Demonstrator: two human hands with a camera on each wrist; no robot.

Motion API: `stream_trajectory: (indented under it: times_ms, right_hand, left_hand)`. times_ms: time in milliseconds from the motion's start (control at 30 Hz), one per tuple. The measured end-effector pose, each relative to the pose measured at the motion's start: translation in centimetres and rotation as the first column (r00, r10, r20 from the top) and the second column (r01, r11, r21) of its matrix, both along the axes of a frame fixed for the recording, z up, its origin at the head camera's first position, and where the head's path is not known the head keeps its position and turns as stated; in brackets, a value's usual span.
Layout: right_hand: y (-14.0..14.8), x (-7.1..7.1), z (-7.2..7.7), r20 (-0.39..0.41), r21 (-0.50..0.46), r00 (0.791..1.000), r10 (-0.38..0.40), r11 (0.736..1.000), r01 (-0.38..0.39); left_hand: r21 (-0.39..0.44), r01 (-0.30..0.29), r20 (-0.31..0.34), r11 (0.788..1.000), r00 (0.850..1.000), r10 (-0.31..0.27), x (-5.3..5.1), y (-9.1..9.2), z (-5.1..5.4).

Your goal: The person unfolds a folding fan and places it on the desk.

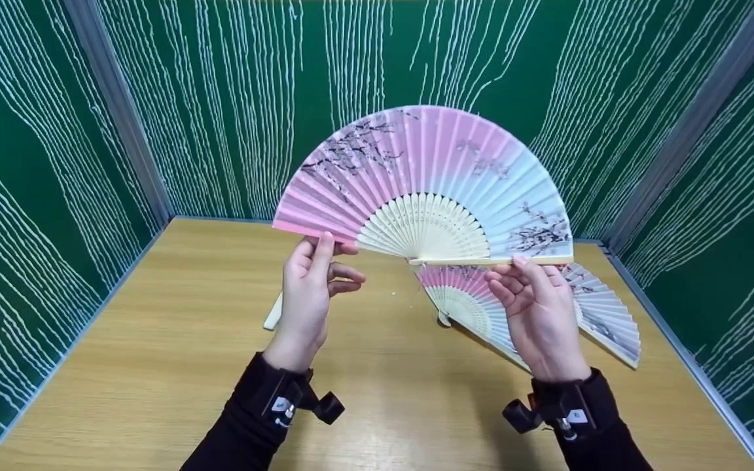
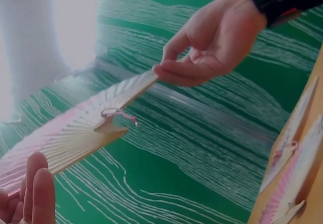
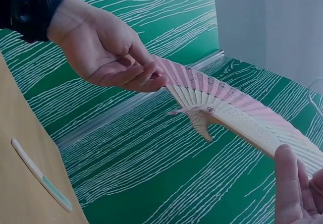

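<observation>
A spread folding fan (image 1: 429,150), pink fading to pale blue with blossom branches and cream ribs, is held up above the table. My left hand (image 1: 305,301) pinches its pink left edge between thumb and fingers. At the other end, the pale guard stick is pinched by my right hand (image 1: 544,320). The right wrist view shows the fan's pivot (image 3: 210,110) with a small tassel, midway between both hands. Below, a second pink-and-blue fan (image 1: 465,304) lies opened on the table, partly behind my right hand.
A third opened fan (image 1: 606,314), whitish with flowers, lies at the table's right. On the left lies a slim folded stick-like item (image 3: 40,176) with a green strip, mostly hidden by my left hand in the head view. Green walls (image 1: 252,118) with white lines enclose the wooden table (image 1: 174,340).
</observation>
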State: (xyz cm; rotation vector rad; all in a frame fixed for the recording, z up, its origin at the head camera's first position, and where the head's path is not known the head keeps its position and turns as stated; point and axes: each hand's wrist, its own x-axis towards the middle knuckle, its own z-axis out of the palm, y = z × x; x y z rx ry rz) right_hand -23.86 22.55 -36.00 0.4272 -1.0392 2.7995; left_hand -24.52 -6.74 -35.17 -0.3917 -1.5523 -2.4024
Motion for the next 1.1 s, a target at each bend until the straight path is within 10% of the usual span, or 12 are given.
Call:
stream_trajectory:
  times_ms: [500, 800, 1100]
  right_hand:
    - [-1.7, 0.0, -1.5, 0.094, -0.01, 0.993, 0.066, 0.998, -0.065]
    - [-3.7, 0.6, -2.4, 0.153, 0.094, 0.977, 0.146, 0.982, -0.161]
    - [-4.1, 1.8, -1.7, 0.211, 0.373, 0.924, 0.318, 0.848, -0.377]
  left_hand:
    - [0.011, 0.078, -0.042, 0.997, 0.996, -0.078, -0.3, 3.7, -1.8]
    - [0.076, -0.021, 0.033, 0.997, 0.999, 0.018, -1.3, 3.3, -3.1]
    - [-0.024, -0.009, 0.194, 1.0, 0.981, 0.014, -3.6, -0.6, -3.8]
